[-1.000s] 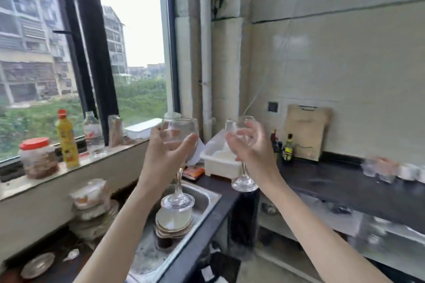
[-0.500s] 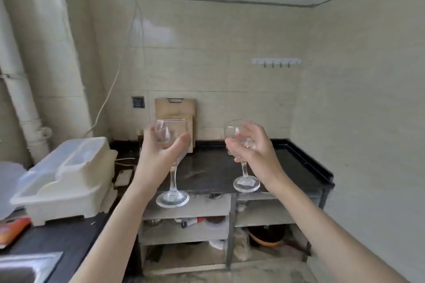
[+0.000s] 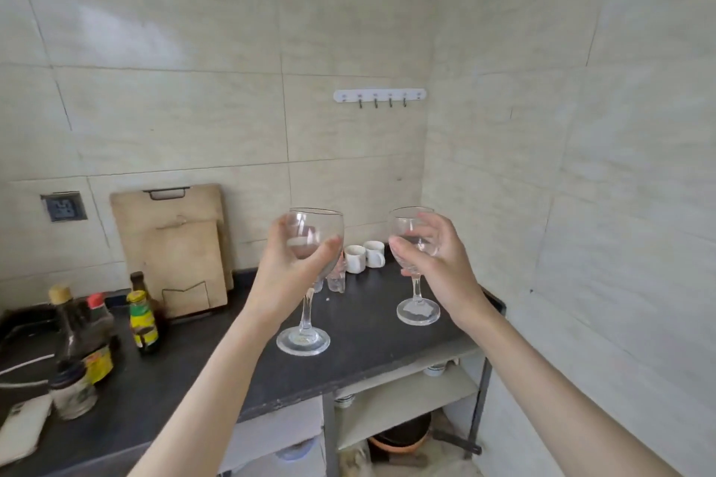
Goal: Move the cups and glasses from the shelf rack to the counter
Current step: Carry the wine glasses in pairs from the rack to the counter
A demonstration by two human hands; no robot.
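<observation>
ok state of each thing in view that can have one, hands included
left hand: grips left wine glass by its bowl
right hand: grips right wine glass by its bowl
both glasses: upright, empty, above the counter
two white mugs: upright on counter
sauce bottles: upright, capped

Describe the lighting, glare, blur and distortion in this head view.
Head view: soft even daylight; a pale sheen on the wall tiles; wide-angle bending of the ceiling line and walls; wine glasses in both hands sharp; bottles at left slightly soft.
</observation>
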